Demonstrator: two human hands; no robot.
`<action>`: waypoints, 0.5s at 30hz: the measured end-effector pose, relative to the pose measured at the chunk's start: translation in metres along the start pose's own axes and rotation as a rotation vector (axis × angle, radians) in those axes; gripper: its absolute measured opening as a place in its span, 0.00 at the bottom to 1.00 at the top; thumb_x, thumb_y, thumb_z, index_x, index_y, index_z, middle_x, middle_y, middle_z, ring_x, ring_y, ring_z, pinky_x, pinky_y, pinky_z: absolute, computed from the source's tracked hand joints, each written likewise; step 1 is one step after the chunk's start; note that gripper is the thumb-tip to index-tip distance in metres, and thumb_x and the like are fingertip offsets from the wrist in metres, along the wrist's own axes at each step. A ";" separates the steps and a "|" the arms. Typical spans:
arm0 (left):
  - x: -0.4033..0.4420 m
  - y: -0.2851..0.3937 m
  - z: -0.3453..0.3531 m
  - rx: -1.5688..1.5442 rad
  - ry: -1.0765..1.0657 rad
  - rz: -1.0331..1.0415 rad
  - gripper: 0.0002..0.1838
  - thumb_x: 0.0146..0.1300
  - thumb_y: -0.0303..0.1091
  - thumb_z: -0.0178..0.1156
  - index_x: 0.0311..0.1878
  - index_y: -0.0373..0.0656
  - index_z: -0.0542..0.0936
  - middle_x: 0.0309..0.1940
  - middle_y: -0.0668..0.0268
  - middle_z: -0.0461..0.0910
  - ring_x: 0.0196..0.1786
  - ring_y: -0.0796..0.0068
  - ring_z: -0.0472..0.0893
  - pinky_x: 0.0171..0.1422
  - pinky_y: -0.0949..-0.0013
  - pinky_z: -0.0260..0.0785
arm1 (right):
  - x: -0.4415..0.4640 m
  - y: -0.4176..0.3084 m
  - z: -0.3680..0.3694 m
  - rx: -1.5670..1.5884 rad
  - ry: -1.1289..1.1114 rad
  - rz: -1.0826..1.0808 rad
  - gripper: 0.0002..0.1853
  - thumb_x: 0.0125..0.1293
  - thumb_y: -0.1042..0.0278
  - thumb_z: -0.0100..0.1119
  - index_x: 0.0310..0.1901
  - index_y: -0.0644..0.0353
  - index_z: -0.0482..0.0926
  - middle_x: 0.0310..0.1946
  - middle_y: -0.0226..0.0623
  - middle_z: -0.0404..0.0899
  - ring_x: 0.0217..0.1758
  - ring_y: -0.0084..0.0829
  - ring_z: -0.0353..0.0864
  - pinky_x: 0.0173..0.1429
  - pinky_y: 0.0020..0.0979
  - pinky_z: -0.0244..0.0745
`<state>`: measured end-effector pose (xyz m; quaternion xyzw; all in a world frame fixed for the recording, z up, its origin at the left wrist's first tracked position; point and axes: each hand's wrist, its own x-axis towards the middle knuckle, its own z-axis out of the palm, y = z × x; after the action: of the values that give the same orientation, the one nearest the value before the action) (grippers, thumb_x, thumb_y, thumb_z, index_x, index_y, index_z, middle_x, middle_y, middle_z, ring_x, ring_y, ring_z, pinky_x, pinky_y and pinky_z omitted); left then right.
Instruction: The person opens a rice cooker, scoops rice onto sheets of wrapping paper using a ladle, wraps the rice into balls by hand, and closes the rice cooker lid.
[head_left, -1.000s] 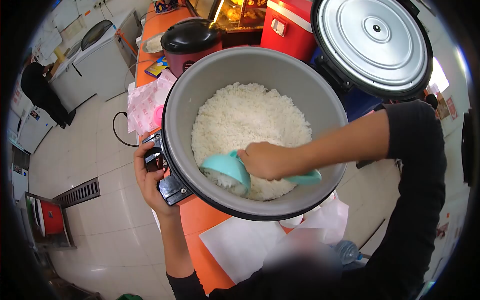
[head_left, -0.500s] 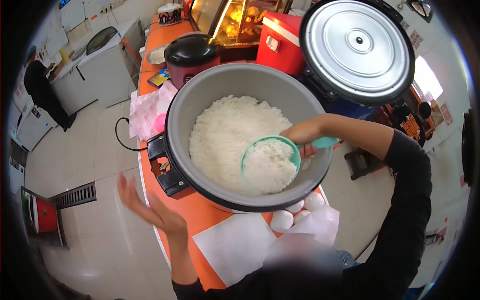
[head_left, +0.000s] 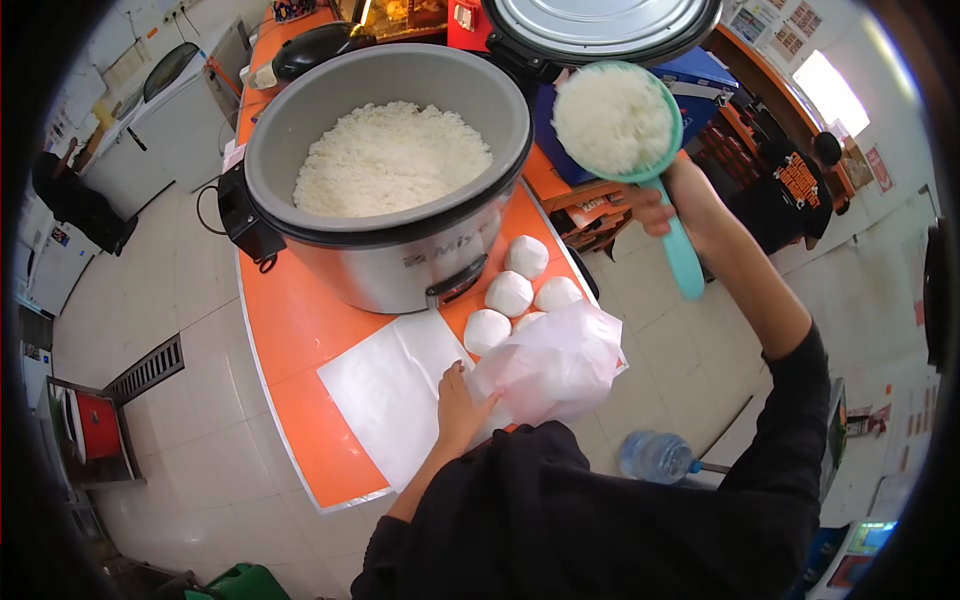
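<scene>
Your right hand (head_left: 678, 203), fingers closed, holds the rice-heaped scoop (head_left: 683, 262) at one o'clock; your left hand (head_left: 463, 408), fingers spread, touches paper (head_left: 550, 362).

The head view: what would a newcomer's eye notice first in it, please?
Probably the big open rice cooker on the orange table, with white rice inside. Next would come the turquoise scoop, heaped with rice, which the right hand holds up to the right of the cooker.
</scene>
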<state>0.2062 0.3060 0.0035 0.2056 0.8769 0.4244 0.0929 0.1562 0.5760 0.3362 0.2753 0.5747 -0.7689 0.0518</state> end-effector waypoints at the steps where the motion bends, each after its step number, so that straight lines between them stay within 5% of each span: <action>1: 0.004 0.000 0.004 0.018 -0.033 -0.005 0.32 0.51 0.43 0.65 0.53 0.32 0.67 0.47 0.50 0.71 0.53 0.53 0.70 0.54 0.60 0.65 | -0.013 0.007 -0.008 0.028 0.022 0.022 0.14 0.68 0.61 0.34 0.28 0.56 0.67 0.14 0.21 0.59 0.11 0.11 0.53 0.14 0.18 0.51; 3: 0.015 0.004 0.008 0.054 -0.096 -0.022 0.23 0.56 0.43 0.61 0.46 0.32 0.72 0.38 0.53 0.76 0.46 0.54 0.75 0.49 0.57 0.67 | -0.031 0.025 -0.027 0.007 0.038 0.076 0.15 0.68 0.58 0.33 0.28 0.54 0.67 0.14 0.20 0.59 0.10 0.11 0.53 0.13 0.18 0.50; 9: -0.010 0.005 -0.040 -0.275 0.286 -0.326 0.17 0.66 0.39 0.49 0.33 0.30 0.72 0.16 0.57 0.70 0.20 0.60 0.70 0.30 0.61 0.64 | -0.056 0.095 -0.035 -0.138 0.035 0.210 0.18 0.67 0.52 0.39 0.27 0.55 0.70 0.12 0.25 0.60 0.10 0.18 0.55 0.14 0.21 0.47; 12: -0.047 -0.032 -0.060 -0.288 0.580 -0.434 0.15 0.67 0.35 0.47 0.29 0.32 0.69 0.15 0.62 0.66 0.20 0.75 0.64 0.25 0.66 0.58 | -0.037 0.154 -0.019 -0.282 -0.227 0.493 0.17 0.66 0.51 0.43 0.25 0.53 0.69 0.11 0.25 0.58 0.10 0.18 0.55 0.15 0.22 0.49; 15: -0.080 -0.070 -0.068 -0.274 0.575 -0.550 0.15 0.67 0.34 0.45 0.27 0.32 0.68 0.16 0.60 0.65 0.22 0.74 0.64 0.26 0.66 0.58 | -0.008 0.222 0.022 -0.244 -0.623 0.701 0.10 0.66 0.59 0.40 0.30 0.53 0.66 0.14 0.24 0.58 0.12 0.15 0.55 0.15 0.21 0.53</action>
<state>0.2357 0.1841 -0.0102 -0.1771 0.8249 0.5365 -0.0194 0.2431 0.4801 0.1548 0.2008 0.4905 -0.6780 0.5093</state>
